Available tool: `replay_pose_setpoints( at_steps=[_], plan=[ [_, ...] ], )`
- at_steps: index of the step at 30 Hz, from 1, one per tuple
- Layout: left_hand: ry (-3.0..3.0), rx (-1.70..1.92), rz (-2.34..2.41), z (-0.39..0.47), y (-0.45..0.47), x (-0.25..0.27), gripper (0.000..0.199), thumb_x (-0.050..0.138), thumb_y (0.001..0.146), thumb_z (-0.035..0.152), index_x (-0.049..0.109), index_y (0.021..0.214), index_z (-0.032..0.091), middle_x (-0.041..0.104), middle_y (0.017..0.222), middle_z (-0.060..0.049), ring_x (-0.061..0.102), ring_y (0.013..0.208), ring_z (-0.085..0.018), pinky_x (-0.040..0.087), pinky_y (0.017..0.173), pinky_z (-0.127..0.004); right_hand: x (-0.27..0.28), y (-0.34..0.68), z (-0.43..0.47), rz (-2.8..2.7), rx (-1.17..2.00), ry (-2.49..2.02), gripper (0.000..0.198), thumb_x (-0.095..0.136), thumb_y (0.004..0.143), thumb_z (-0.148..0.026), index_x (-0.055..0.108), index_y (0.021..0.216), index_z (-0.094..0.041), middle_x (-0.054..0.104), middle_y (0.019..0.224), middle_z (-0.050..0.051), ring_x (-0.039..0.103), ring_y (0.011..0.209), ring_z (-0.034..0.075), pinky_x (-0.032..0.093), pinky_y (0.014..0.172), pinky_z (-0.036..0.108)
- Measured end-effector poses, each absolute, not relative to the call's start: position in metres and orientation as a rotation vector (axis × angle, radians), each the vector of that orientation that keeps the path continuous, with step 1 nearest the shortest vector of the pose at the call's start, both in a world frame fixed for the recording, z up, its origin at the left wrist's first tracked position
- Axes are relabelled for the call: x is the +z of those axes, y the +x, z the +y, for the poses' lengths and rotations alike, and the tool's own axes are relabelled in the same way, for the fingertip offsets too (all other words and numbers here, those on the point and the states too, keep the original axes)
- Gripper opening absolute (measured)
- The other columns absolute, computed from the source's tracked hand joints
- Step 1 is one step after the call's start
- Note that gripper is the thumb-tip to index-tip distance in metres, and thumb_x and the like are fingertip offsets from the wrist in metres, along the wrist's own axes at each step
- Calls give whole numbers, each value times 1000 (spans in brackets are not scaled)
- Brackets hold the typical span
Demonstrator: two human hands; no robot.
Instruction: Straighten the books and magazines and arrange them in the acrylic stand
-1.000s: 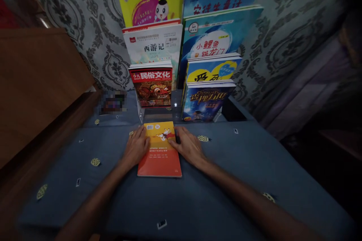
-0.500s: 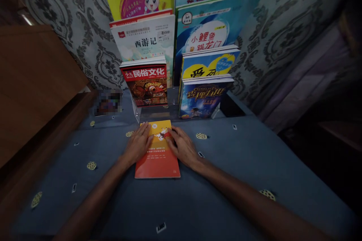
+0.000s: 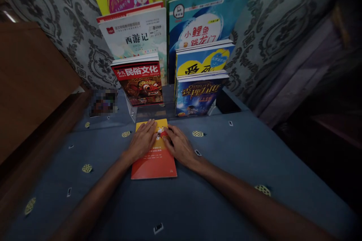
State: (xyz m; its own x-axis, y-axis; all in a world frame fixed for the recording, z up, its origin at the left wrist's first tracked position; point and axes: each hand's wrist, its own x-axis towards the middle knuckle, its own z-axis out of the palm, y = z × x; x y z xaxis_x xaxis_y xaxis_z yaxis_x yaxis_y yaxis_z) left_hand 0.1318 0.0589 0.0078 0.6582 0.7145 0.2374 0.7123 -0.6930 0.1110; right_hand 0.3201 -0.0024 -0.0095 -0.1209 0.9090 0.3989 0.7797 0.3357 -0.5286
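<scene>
A thin yellow-and-orange book (image 3: 154, 167) lies flat on the blue patterned cloth, its printing upside down to me. Over its upper left part rests my left hand (image 3: 143, 139), open, fingers stretched out across the cover and its left edge. My right hand (image 3: 181, 147) is open too, lying along the book's right edge with the thumb and fingertips on the cover. Between the two hands part of a small printed picture shows. Neither hand grips the book.
Behind the book, a clear stand (image 3: 149, 114) holds upright books in rows, among them a red one (image 3: 141, 86) and a dark blue one (image 3: 198, 96). A brown wooden panel (image 3: 34, 83) is at left. A dark flat object (image 3: 227, 103) lies right of the stand.
My left hand has slid further right and up over the cover, hiding more of the yellow part. The whole view has shifted slightly; the book stays flat.
</scene>
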Motion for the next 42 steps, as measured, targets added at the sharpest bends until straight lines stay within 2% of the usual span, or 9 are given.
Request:
replay_pose_setpoints(
  at_steps=[9,13,21,29,34,42],
  plan=[
    [2831,316,1021,67,149,13,49,28,104,26,41,150,16,41,158,-12,33,150,-19,28,122,-46,-11,321,-2,-1944,226,-1474,41,46,96,-22,59,134,-14,60,133,20,58,123,32,50,105,51],
    [2821,312,911,76,153,15,49,28,104,26,39,152,21,42,158,-9,34,149,-18,29,121,-44,-12,322,-2,-1950,222,-1435,44,46,96,-22,56,138,-15,60,135,19,57,125,31,49,106,51],
    [2797,334,822,86,153,19,48,30,104,29,43,150,20,46,156,-9,38,147,-18,30,121,-43,-3,332,-1,-2088,221,-1464,43,49,98,-28,58,136,-12,54,144,21,53,129,33,47,106,54],
    [2770,349,815,90,153,14,48,28,104,29,47,147,19,48,154,-9,39,147,-18,30,119,-42,-3,337,-1,-2110,195,-1380,41,46,99,-27,60,135,-16,61,140,16,54,130,29,45,109,52],
    [2782,364,813,90,152,12,47,29,104,28,47,147,21,47,155,-8,38,147,-18,29,119,-43,-8,339,-2,-2104,209,-1366,41,44,100,-27,61,134,-12,62,139,18,56,129,30,45,108,52],
    [2790,350,818,87,153,15,47,29,104,27,48,147,20,47,155,-8,37,148,-18,29,119,-43,-6,342,-18,-2115,255,-1332,41,41,101,-25,61,137,-20,64,139,13,57,130,27,44,108,54]
  ],
)
